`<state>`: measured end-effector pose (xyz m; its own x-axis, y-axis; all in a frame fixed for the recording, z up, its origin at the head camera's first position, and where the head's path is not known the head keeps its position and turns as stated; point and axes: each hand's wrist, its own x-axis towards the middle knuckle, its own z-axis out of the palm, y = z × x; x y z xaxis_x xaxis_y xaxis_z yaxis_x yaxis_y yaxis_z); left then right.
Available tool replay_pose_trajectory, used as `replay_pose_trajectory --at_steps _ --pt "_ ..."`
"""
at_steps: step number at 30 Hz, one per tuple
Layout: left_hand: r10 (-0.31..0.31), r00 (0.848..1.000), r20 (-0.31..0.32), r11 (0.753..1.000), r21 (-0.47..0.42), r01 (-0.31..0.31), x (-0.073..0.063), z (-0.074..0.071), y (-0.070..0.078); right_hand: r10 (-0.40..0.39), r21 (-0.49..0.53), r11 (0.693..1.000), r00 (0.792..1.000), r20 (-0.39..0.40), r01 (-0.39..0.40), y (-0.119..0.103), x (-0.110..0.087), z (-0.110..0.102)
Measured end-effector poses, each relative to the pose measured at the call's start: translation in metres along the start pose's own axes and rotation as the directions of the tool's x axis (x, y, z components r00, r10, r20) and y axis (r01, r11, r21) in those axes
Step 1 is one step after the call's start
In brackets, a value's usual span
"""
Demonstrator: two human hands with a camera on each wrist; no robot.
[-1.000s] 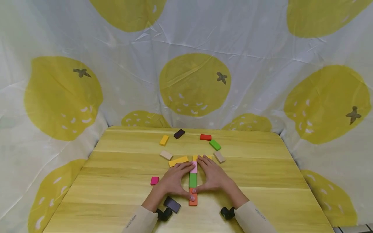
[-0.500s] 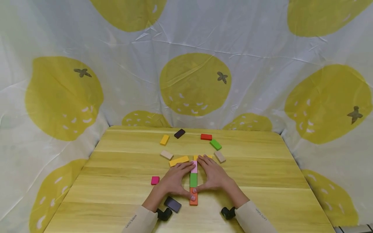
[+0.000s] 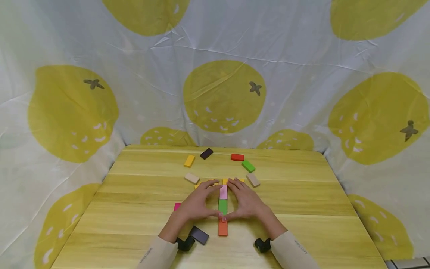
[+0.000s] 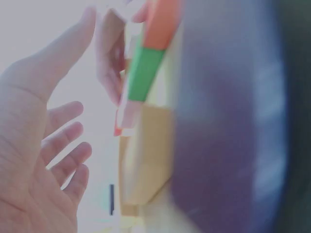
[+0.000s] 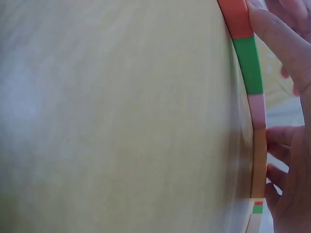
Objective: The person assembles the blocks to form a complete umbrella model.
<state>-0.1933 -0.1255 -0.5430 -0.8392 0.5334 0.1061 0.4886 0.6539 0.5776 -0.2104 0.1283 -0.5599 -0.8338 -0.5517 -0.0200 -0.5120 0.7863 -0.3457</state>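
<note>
A pink block [image 3: 223, 192], a green block [image 3: 223, 206] and an orange block [image 3: 223, 228] lie end to end in a straight column between the hands. My right hand [image 3: 248, 201] rests along the right side, its thumb on the orange block and its fingertips at a yellow block [image 5: 259, 162] across the column's far end. My left hand [image 3: 196, 203] hovers at the left with fingers spread, holding nothing; the left wrist view shows it raised off the blocks. Partly covered by its fingers is a second, slanted yellow block [image 4: 155, 150].
Farther back lie a small yellow block [image 3: 189, 161], a black block [image 3: 206, 153], a red block [image 3: 237, 157], a bright green block [image 3: 248, 166] and two beige blocks, one a left beige block [image 3: 192, 178]. A dark grey block [image 3: 199, 235] and a magenta block [image 3: 177, 206] sit by the left forearm.
My left hand has come off the pink and orange blocks, its thumb shifting away from me and its wrist slightly left. My right hand and the blocks stay where they were.
</note>
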Motion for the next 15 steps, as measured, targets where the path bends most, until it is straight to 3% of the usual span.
replay_pose_trajectory --at_steps 5,15 --pt "-0.040 0.995 -0.087 0.999 0.024 0.042 0.009 -0.014 -0.007 0.019 0.001 1.000 1.000 0.012 -0.019 0.000 0.000 0.000" --pt "-0.139 0.988 -0.061 0.985 0.092 0.144 0.023 -0.016 -0.034 0.018 -0.002 1.000 1.000 0.018 -0.018 0.000 0.001 0.001"
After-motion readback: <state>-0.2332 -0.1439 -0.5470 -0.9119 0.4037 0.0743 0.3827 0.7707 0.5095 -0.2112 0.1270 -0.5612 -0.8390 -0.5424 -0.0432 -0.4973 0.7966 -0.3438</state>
